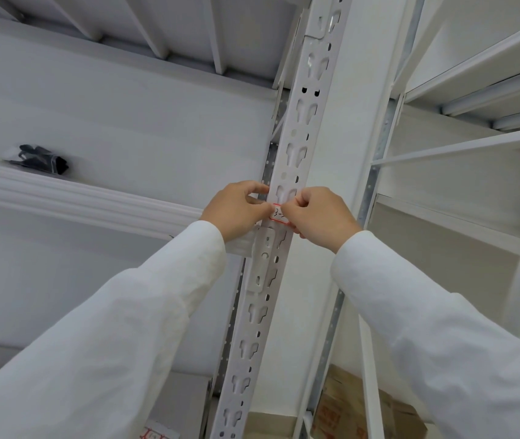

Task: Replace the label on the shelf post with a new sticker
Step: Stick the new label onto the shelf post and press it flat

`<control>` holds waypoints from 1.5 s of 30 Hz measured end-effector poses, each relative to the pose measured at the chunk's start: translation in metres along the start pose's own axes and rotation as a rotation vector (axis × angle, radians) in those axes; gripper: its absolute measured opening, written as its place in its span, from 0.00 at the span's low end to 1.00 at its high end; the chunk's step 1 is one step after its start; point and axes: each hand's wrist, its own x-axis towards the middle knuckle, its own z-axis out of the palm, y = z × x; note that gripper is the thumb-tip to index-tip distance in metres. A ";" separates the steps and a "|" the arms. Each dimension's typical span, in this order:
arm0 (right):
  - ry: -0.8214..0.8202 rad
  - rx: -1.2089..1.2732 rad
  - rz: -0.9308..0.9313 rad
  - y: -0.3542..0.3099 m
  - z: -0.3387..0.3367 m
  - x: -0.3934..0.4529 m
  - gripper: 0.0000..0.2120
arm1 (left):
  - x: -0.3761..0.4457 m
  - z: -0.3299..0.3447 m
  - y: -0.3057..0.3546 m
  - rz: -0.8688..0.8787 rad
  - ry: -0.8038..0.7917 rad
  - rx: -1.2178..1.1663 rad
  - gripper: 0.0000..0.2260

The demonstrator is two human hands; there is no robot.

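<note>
A white perforated shelf post (296,147) runs up the middle of the head view. On it, at hand height, is a small white label with a red border and handwritten marks (279,213). My left hand (236,209) pinches the label's left edge with fingers closed. My right hand (322,217) has its fingertips on the label's right edge, covering that end. Whether the label is stuck flat or partly lifted off the post I cannot tell.
A white shelf beam (78,198) meets the post from the left, with a black item in a clear bag (41,160) lying above it. More white shelving (474,90) stands to the right. Cardboard boxes (353,410) sit low down beside the post.
</note>
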 end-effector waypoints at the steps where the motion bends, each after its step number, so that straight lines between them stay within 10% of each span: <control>1: 0.002 -0.001 0.000 0.001 0.000 0.000 0.07 | 0.001 0.000 0.000 -0.002 -0.002 0.002 0.15; 24: 0.173 -0.289 -0.189 0.014 0.000 -0.001 0.08 | 0.002 0.002 0.001 0.012 -0.011 0.108 0.17; 45: -0.005 -0.118 -0.072 0.014 -0.013 0.003 0.07 | 0.001 0.001 0.006 -0.022 -0.021 0.129 0.18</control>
